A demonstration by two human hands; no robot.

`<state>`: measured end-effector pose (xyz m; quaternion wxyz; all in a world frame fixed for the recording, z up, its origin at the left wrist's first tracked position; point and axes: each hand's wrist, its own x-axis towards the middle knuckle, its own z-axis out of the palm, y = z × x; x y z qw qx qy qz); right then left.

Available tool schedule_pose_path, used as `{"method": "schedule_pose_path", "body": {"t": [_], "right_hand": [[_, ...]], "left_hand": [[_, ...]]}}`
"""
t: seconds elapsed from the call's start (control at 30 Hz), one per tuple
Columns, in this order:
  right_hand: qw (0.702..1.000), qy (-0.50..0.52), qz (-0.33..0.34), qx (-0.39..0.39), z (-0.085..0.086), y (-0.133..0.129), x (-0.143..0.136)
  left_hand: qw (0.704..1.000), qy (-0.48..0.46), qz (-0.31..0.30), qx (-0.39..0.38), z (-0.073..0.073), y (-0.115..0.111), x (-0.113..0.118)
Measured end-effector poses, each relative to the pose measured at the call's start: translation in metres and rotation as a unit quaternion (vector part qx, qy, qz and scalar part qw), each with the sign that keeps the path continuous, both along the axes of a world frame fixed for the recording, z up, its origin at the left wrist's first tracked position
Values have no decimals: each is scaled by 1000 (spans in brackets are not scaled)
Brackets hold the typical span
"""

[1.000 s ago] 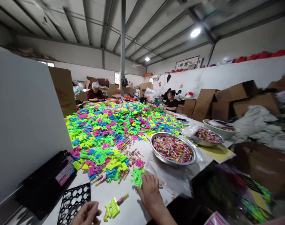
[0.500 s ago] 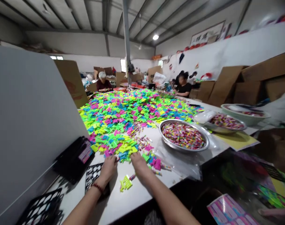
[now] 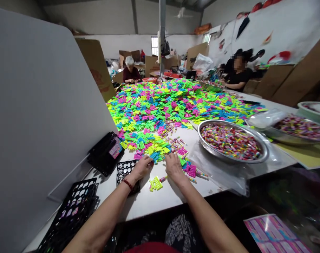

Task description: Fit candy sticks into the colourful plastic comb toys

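A wide heap of small plastic toy pieces point(image 3: 162, 109) in green, yellow, pink and blue covers the white table point(image 3: 154, 200). My left hand point(image 3: 142, 168) and my right hand point(image 3: 174, 168) both rest at the near edge of the heap, fingers curled among the pieces. What each hand grips is hidden by the fingers. A yellow piece point(image 3: 156, 183) with a small candy tube lies on the table just in front of the hands. A black perforated tray point(image 3: 126, 171) sits under my left wrist.
A steel bowl of small candy tubes point(image 3: 232, 141) stands to the right on clear plastic film, with another bowl point(image 3: 296, 128) behind it. A grey board point(image 3: 38, 116) stands at the left. More black trays point(image 3: 72, 211) lie near the edge. Two other people sit at the far end.
The view has tilted down and closer. Both my hands have reached forward from the table edge into the near edge of the heap.
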<state>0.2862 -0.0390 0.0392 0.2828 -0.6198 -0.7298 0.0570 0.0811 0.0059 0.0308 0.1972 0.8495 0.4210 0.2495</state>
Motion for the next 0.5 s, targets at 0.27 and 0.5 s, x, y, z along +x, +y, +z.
{"method": "schedule_pose_path", "body": {"t": [0.27,0.5], "right_hand": [[970,242,-1,1,19,-59,3],[915,395,-44,-65,21,-108,9]], "left_hand": [[998,0,57,-4,7,0,5],[950,-64,304,-29,20,21,-11]]}}
